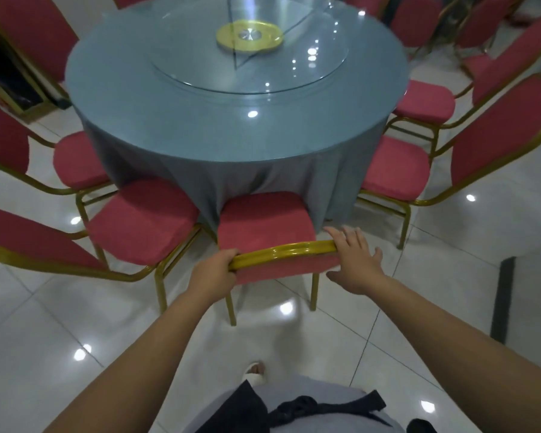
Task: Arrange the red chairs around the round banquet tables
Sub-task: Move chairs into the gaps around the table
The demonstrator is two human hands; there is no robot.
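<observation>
- While the left hand (214, 270) curls tight round the left end of the gold top rail (281, 250), the right hand (353, 257) just lies flat on the rail's right end. Its fingers are straight and spread, not gripping anything.
- That rail tops the red chair (266, 223) right in front of the person, at 6 o'clock of the round table (231, 120). The seat front touches the hanging grey-blue tablecloth (263, 182), and the backrest faces the camera.
- Just beside it, the 7 o'clock chair (141, 214) angles in, its seat pushed up to the cloth too.
- Further round, the 9 o'clock chair (78, 160) has its seat against the cloth as well.
- Over on the other side, the 4 o'clock chair (394, 170) and the 3 o'clock chair (425, 100) both point their seats at the table.
- More red backs show from 11 to 1 o'clock, mostly cut off by the edge.
- On the tabletop sits a glass turntable (250, 67) with a gold hub (249, 35) in the middle.
- Underneath everything is a glossy white tile floor (44, 339). At the bottom edge you can see a white slipper (255, 371) and a dark apron tie (303, 407) at the waist.
</observation>
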